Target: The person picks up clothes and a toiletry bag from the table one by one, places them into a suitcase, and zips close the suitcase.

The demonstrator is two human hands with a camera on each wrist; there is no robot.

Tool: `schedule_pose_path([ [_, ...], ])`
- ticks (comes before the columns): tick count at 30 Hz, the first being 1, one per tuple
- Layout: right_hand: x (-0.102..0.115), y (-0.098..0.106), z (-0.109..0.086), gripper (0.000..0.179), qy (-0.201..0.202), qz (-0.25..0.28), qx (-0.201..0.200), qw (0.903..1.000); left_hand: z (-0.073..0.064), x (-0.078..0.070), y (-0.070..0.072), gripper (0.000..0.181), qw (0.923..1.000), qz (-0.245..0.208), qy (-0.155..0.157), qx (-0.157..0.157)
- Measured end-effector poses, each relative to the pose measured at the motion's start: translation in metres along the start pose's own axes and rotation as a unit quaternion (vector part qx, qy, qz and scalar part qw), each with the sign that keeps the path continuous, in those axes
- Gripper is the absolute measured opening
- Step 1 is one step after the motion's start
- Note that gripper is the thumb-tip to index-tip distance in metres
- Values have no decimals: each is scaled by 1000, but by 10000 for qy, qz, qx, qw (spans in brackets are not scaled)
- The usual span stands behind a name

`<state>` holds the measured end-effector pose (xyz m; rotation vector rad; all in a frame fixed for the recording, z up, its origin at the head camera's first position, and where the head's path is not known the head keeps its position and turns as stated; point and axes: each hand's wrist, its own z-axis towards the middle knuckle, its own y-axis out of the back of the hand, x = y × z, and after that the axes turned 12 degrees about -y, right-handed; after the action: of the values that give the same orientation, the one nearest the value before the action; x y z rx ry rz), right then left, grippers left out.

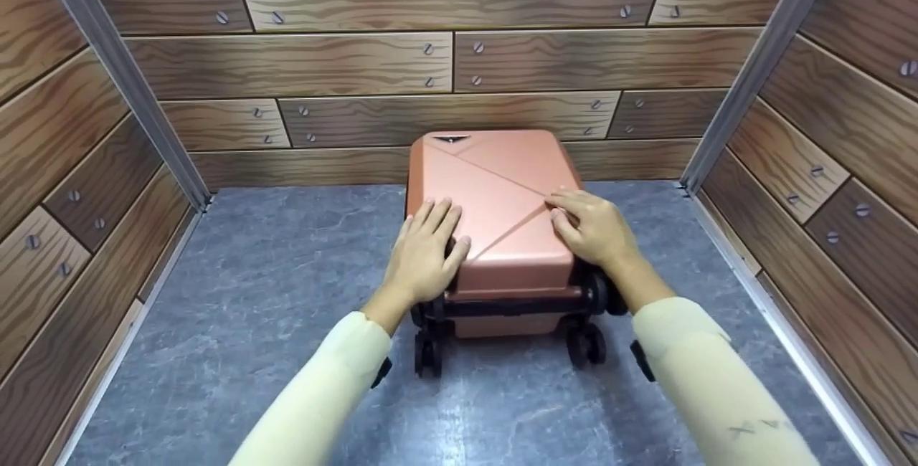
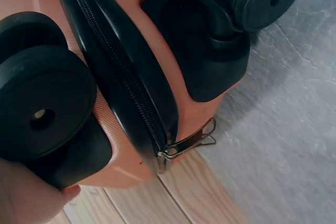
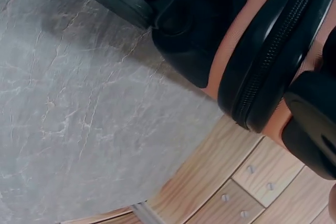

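A rose-gold hard-shell suitcase (image 1: 502, 186) lies flat on the grey floor, wheel end facing me. My left hand (image 1: 424, 254) rests on its upper left edge near the wheels, fingers extended over the shell and thumb apart. On the upper right edge, my right hand (image 1: 592, 226) touches the shell with its fingertips, fingers slightly bent. Black caster wheels (image 1: 587, 344) stick out at the near end. In the left wrist view, a black zipper (image 2: 123, 72) runs between the halves to metal pulls (image 2: 191, 142). The right wrist view shows the zipper band (image 3: 273, 51) on the opposite side.
Wood-plank-patterned walls (image 1: 344, 64) stand behind and on both sides, joined by grey metal corner posts (image 1: 760, 68). The suitcase's far end is close to the back wall. Grey marbled floor (image 1: 287, 294) extends on both sides of it.
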<state>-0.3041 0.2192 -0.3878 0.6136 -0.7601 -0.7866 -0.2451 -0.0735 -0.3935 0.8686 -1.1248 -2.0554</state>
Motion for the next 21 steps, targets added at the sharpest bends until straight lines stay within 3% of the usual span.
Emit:
schedule_pose_path([
  [14, -15, -15, 22, 24, -130, 164, -276, 9994, 23, 20, -5, 60, 9999, 49, -17, 126],
  [21, -16, -17, 35, 24, -147, 90, -190, 9997, 31, 27, -4, 60, 9999, 113, 7, 110],
])
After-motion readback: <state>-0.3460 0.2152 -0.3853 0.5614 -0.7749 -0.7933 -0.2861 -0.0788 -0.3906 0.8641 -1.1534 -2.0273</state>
